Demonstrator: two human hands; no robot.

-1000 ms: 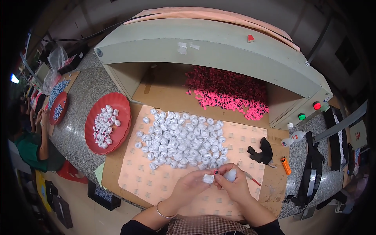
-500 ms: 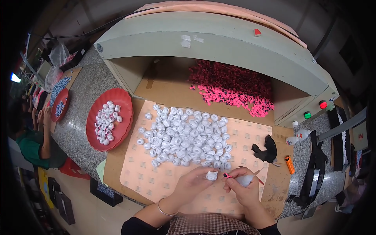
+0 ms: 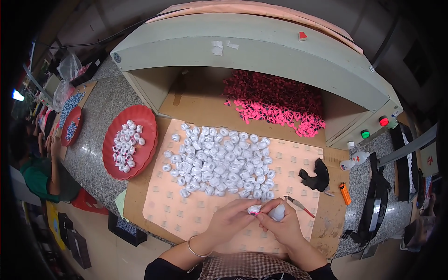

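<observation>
**A few caps done, a big heap to go**

We start at nine o'clock. There a red plate sits on the stone table. It holds a small bunch of white caps with a bit of pink in them. We think these are the done ones, and there are not many yet.

Next, in the middle, lies the pink mat. On it is a big heap of white caps. It is much bigger than the bunch on the plate, so we think most of the work is left.

At twelve o'clock, under the grey hood, is a pile of pink bits.

Down at six o'clock are our hands. Our left hand pinches one white cap with its fingertips. A spot of pink shows on that cap. It sits just below the heap, between both hands. Our right hand is closed around a small pale bottle, with its tip at the cap. We think this cap is being worked on now.

At three o'clock lie a thin red stick, a black rag and an orange lighter.
</observation>
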